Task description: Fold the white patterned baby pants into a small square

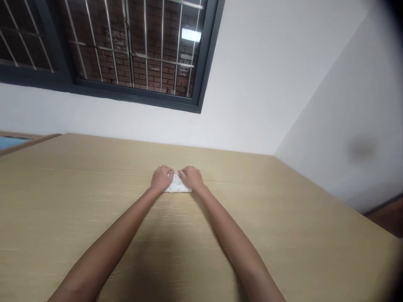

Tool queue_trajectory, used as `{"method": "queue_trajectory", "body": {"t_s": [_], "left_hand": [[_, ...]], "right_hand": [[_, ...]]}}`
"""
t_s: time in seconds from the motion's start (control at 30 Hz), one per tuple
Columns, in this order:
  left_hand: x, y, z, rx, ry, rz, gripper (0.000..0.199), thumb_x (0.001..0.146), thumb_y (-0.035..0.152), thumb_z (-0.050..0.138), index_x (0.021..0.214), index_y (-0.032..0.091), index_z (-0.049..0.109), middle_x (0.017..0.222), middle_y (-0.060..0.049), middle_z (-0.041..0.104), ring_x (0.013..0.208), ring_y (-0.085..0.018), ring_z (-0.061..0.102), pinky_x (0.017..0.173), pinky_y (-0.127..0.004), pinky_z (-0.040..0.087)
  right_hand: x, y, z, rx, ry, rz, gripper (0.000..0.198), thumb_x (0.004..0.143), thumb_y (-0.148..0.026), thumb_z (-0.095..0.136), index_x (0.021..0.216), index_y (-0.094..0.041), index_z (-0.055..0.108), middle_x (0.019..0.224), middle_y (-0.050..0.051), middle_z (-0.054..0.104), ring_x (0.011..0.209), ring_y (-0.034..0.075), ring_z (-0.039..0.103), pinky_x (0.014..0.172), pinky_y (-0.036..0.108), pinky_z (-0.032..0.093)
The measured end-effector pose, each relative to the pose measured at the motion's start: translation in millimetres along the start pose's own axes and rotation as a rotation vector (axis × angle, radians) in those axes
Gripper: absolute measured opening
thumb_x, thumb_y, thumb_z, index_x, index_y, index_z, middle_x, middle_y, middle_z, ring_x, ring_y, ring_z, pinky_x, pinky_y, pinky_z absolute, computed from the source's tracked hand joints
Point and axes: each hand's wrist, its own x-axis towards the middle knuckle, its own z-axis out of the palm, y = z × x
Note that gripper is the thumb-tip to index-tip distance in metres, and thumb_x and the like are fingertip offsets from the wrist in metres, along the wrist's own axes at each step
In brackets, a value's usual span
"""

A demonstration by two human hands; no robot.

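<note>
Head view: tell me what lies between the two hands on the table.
A small white folded cloth lies between the left hand and right hand, both pressing on it, on the wooden table.

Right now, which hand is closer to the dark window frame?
Left. The left hand rests on the white cloth's left end, toward the window frame; the right hand rests on its right end.

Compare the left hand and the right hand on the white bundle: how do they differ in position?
The left hand covers the left end of the small white folded bundle; the right hand covers its right end. The left forearm comes in from lower left, the right forearm from lower right. Both press palm-down on the bundle on the wooden table, fingers curled, nearly meeting.
</note>
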Motion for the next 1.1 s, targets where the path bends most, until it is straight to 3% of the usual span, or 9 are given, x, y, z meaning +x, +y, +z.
{"method": "queue_trajectory", "body": {"t_s": [0.1, 0.23, 0.47, 0.63, 0.87, 1.1], "left_hand": [[-10.0, 14.2, 10.1, 0.011, -0.022, 0.051, 0.05, 0.106, 0.041, 0.031, 0.111, 0.017, 0.075, 0.118, -0.015, 0.075, 0.116, -0.03, 0.063, 0.105, -0.043, 0.044], [-21.3, 17.9, 19.1, 0.016, -0.085, 0.123, 0.057, 0.109, 0.044, 0.021, 0.118, 0.017, 0.071, 0.119, -0.014, 0.075, 0.116, -0.027, 0.064, 0.108, -0.041, 0.042], [-23.5, 9.4, 22.6, 0.085, -0.15, 0.181, 0.057, 0.109, 0.042, 0.018, 0.13, 0.015, 0.063, 0.133, -0.015, 0.068, 0.129, -0.027, 0.057, 0.116, -0.042, 0.037], [-25.7, 2.1, 27.6, 0.143, -0.187, 0.127, 0.061, 0.108, 0.043, 0.016, 0.149, 0.01, 0.048, 0.162, -0.019, 0.045, 0.152, -0.031, 0.036, 0.125, -0.05, 0.026], [-26.5, -6.8, 21.5, 0.19, -0.247, 0.087, 0.063, 0.107, 0.047, 0.017, 0.155, 0.014, 0.042, 0.168, -0.013, 0.036, 0.157, -0.031, 0.026, 0.126, -0.056, 0.019], [-26.8, -8.7, 20.2, 0.201, -0.246, 0.053, 0.068, 0.106, 0.049, 0.014, 0.159, 0.013, 0.036, 0.17, -0.012, 0.031, 0.159, -0.034, 0.021, 0.127, -0.059, 0.014]], "right_hand": [[-14.6, -10.7, 12.8, -0.079, -0.122, -0.156, 0.04, 0.103, -0.033, 0.043, 0.131, -0.02, 0.069, 0.136, 0.014, 0.069, 0.127, 0.029, 0.057, 0.112, 0.042, 0.036], [-28.8, -12.7, 31.3, -0.144, -0.173, -0.153, 0.055, 0.102, -0.031, 0.042, 0.155, -0.015, 0.047, 0.158, 0.016, 0.05, 0.145, 0.032, 0.041, 0.122, 0.045, 0.025], [-29.9, 3.6, 30.8, -0.128, -0.191, -0.199, 0.056, 0.106, -0.032, 0.027, 0.155, -0.01, 0.045, 0.16, 0.015, 0.047, 0.149, 0.027, 0.038, 0.127, 0.042, 0.02], [-32.7, 16.5, 25.4, -0.088, -0.242, -0.184, 0.066, 0.109, -0.046, 0.015, 0.162, -0.012, 0.032, 0.168, 0.012, 0.035, 0.157, 0.025, 0.026, 0.129, 0.044, 0.015], [-39.8, 23.4, 11.7, -0.059, -0.332, -0.121, 0.068, 0.108, -0.055, 0.014, 0.166, -0.02, 0.021, 0.173, 0.009, 0.022, 0.16, 0.023, 0.016, 0.129, 0.052, 0.006], [-53.1, 36.3, -3.6, -0.085, -0.341, -0.019, 0.073, 0.107, -0.055, 0.01, 0.165, -0.011, 0.018, 0.172, 0.012, 0.022, 0.161, 0.024, 0.01, 0.129, 0.049, 0.002]]}}
